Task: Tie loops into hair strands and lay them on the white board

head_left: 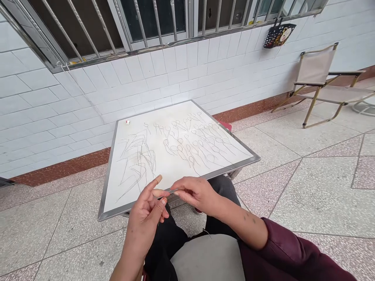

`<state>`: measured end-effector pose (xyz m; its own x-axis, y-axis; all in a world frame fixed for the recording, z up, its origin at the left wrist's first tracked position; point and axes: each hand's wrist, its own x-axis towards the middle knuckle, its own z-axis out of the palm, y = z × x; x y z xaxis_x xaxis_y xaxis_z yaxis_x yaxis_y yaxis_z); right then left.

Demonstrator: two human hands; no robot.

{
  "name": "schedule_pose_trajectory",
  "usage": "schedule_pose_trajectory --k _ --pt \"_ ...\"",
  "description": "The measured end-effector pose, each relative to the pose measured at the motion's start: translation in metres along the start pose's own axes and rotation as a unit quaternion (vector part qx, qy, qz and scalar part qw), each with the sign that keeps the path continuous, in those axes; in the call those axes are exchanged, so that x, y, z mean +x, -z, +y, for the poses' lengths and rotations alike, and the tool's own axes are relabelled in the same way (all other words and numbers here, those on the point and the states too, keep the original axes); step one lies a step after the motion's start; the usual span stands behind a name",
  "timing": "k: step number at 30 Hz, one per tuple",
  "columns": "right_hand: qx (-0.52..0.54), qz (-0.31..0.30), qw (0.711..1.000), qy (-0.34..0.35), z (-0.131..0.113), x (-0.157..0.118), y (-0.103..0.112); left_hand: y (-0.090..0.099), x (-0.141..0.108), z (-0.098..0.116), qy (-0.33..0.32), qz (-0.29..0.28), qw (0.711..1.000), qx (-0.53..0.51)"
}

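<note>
By a tiled wall (158, 82), strands (191, 160) litter a white table (164, 168)—both hands (200, 193) grip one.

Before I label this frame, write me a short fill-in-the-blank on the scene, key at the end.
1. Of the near and far edges of the white-topped table, the left hand and right hand are by the ____ one.
2. In the picture, most of the looped strands lie on the ____ half of the tabletop.
3. In the picture, the black basket hangs to the ____ of the folding chair's backrest.
4. The tiles below the window are ____ in colour.

Missing words: near; right; left; white.
</note>
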<state>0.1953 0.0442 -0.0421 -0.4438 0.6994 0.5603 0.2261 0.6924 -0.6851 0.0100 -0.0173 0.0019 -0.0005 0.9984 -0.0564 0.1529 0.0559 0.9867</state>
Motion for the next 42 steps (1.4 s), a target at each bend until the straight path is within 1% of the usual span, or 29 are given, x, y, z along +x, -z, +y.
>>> schedule_pose_trajectory --k 3,7,9,15,18,21,24,27,29,32,35,38,42 --pt "0.0 0.01 0.999 0.036 0.002 0.001 -0.003 -0.008 -0.003 0.007 -0.002 0.038 0.999 0.019" --pt "-0.015 0.032 0.997 0.072 0.009 0.0 -0.007 -0.015 -0.006 0.012 -0.003 0.05 0.996 0.07" --pt "-0.025 0.028 0.996 0.085 0.011 -0.001 -0.006 -0.015 -0.006 0.01 -0.013 0.043 0.994 0.096" --pt "-0.048 -0.046 0.991 0.118 0.012 -0.001 0.008 -0.008 -0.004 0.002 -0.042 0.008 0.988 0.15" --pt "-0.051 -0.054 0.99 0.124 0.01 0.001 0.014 -0.006 -0.004 0.004 -0.043 -0.004 0.986 0.164" --pt "-0.059 -0.069 0.988 0.127 0.009 0.002 0.017 -0.004 -0.005 0.006 -0.045 -0.031 0.981 0.187" --pt "-0.051 -0.085 0.988 0.12 0.01 0.002 0.017 -0.002 -0.005 0.006 -0.045 -0.046 0.974 0.216" --pt "-0.026 -0.087 0.99 0.106 0.011 0.0 0.015 -0.002 -0.004 0.006 -0.039 -0.03 0.974 0.222" --pt "-0.027 -0.091 0.99 0.1 0.012 0.0 0.015 -0.002 -0.004 0.005 -0.033 -0.022 0.975 0.217" --pt "-0.043 -0.106 0.987 0.109 0.012 -0.001 0.016 -0.002 -0.003 0.004 -0.033 -0.021 0.974 0.224" --pt "-0.037 -0.121 0.985 0.118 0.012 -0.001 0.018 -0.003 -0.003 0.004 -0.037 -0.026 0.971 0.236" --pt "-0.014 -0.125 0.989 0.083 0.011 -0.001 0.017 -0.004 -0.002 0.005 -0.039 -0.018 0.971 0.235" --pt "-0.009 -0.101 0.995 -0.002 0.007 -0.002 0.013 -0.006 -0.003 0.007 -0.046 0.018 0.979 0.199"
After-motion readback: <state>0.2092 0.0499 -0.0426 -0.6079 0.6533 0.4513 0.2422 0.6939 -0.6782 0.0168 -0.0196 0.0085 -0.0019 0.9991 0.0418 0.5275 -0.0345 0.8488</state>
